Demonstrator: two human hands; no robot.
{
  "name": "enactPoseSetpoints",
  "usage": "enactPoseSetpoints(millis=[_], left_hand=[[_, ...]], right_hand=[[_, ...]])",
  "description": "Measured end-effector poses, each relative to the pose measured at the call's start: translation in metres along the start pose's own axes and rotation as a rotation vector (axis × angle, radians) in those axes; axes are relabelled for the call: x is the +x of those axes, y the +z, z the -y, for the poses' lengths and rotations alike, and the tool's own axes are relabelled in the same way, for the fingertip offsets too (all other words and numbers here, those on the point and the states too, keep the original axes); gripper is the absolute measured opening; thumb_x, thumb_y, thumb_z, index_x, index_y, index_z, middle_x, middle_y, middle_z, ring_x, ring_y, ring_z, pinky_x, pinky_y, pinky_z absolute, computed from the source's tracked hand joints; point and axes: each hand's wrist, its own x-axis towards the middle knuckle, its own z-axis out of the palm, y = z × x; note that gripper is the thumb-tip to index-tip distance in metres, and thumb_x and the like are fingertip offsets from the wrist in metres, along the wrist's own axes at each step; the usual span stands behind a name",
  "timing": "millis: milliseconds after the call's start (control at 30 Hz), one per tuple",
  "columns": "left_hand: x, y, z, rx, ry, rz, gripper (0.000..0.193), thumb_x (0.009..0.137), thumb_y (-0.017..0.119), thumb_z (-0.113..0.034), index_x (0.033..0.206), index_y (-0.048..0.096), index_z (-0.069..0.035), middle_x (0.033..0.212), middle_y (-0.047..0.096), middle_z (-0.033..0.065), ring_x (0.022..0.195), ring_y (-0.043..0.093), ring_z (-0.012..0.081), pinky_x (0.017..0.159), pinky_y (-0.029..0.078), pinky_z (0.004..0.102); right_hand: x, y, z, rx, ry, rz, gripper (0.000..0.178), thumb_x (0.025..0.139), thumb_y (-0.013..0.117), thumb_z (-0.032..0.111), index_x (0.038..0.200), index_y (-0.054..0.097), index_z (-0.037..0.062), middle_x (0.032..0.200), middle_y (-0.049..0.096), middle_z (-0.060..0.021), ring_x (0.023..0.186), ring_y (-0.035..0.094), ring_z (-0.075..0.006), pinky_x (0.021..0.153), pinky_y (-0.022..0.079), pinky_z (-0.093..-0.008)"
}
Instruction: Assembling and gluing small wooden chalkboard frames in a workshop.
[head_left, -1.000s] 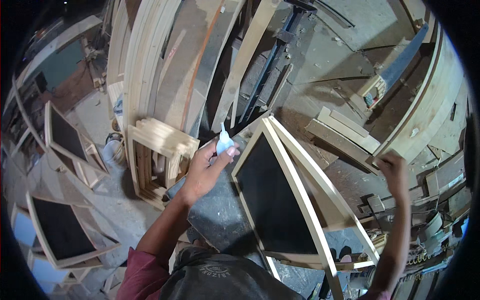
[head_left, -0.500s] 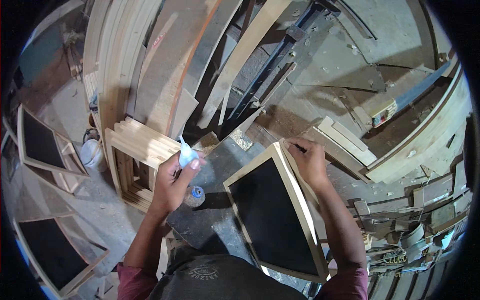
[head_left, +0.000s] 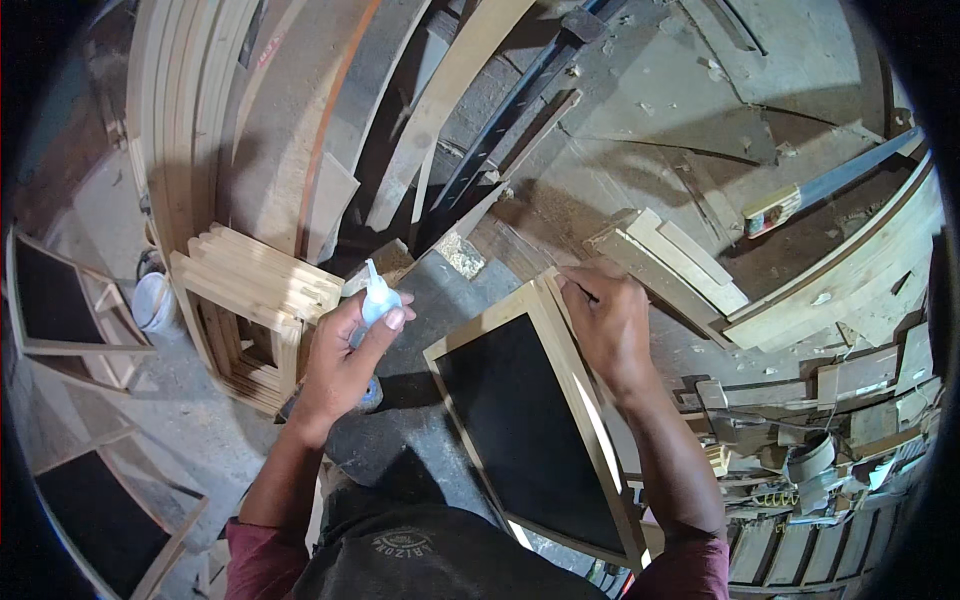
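My left hand (head_left: 342, 362) is closed around a small pale squeeze bottle (head_left: 379, 301), its narrow nozzle pointing up and my thumb along its side. To the right, a blackboard (head_left: 520, 430) in a pale wooden frame stands tilted on the dark work surface (head_left: 385, 450). The fingers of my right hand (head_left: 612, 325) pinch the frame's top corner; the fingertips are partly hidden. A second wooden piece lies along the frame's right side under that hand. Behind my left wrist, a clear container with a blue cap (head_left: 372, 393) is mostly covered.
Stacked wooden frames (head_left: 255, 285) stand just left of my left hand. More framed blackboards (head_left: 100, 515) are at the far left, near a white bucket (head_left: 153, 300). Long boards (head_left: 440, 120) lean ahead. At right lie a handsaw (head_left: 850, 180) and wood offcuts (head_left: 685, 260).
The view has shifted, sliding the surroundings leftward. My left hand with the squeeze bottle is nearer the blackboard, and its wrist covers more of the blue-capped container. My right hand stays at the corner.
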Motion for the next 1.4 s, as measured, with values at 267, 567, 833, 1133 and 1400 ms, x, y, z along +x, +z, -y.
enactPoseSetpoints(millis=[267, 567, 833, 1133, 1400], left_hand=[[-0.001, -0.002, 0.004, 0.002, -0.007, -0.011, 0.031, 0.101, 0.061, -0.026, 0.118, 0.066, -0.001, 0.100, 0.071, 0.0052, 0.092, 0.062, 0.0093, 0.085, 0.048, 0.0269], [-0.003, 0.004, 0.005, -0.022, -0.044, 0.012, 0.032, 0.101, 0.061, -0.027, 0.118, 0.066, -0.001, 0.101, 0.071, 0.0045, 0.094, 0.061, 0.0092, 0.085, 0.048, 0.0267], [-0.007, 0.002, 0.002, -0.011, -0.033, 0.011, 0.034, 0.100, 0.062, -0.029, 0.118, 0.067, -0.001, 0.102, 0.072, 0.0052, 0.097, 0.062, 0.0104, 0.088, 0.047, 0.0277], [-0.009, 0.002, 0.005, -0.007, -0.018, 0.003, 0.033, 0.100, 0.062, -0.029, 0.117, 0.067, -0.001, 0.100, 0.072, 0.0053, 0.097, 0.062, 0.0110, 0.089, 0.047, 0.0289], [-0.006, 0.005, 0.002, 0.051, -0.018, 0.015, 0.031, 0.102, 0.058, -0.028, 0.116, 0.066, -0.001, 0.098, 0.070, 0.0052, 0.092, 0.059, 0.0117, 0.087, 0.047, 0.0295]], right_hand=[[-0.012, -0.004, 0.010, -0.181, -0.126, 0.049, 0.022, 0.091, 0.061, 0.012, 0.107, 0.070, -0.0009, 0.106, 0.062, -0.0194, 0.090, 0.064, -0.0400, 0.080, 0.050, -0.0474], [-0.024, -0.017, -0.004, -0.444, -0.239, 0.201, 0.050, 0.101, 0.053, 0.039, 0.138, 0.058, 0.0060, 0.131, 0.052, -0.0218, 0.118, 0.054, -0.0370, 0.099, 0.044, -0.0496], [-0.035, -0.006, -0.020, 0.060, -0.199, 0.053, 0.050, 0.099, 0.060, 0.031, 0.140, 0.055, 0.0041, 0.135, 0.050, -0.0219, 0.116, 0.056, -0.0376, 0.098, 0.047, -0.0470], [-0.033, -0.006, -0.016, 0.004, -0.202, 0.059, 0.036, 0.096, 0.065, 0.022, 0.126, 0.064, 0.0031, 0.133, 0.051, -0.0201, 0.113, 0.057, -0.0353, 0.094, 0.050, -0.0448], [-0.014, 0.002, -0.020, 0.144, -0.120, -0.073, 0.015, 0.090, 0.067, 0.005, 0.104, 0.070, 0.0007, 0.093, 0.067, -0.0195, 0.088, 0.067, -0.0366, 0.080, 0.053, -0.0412]])
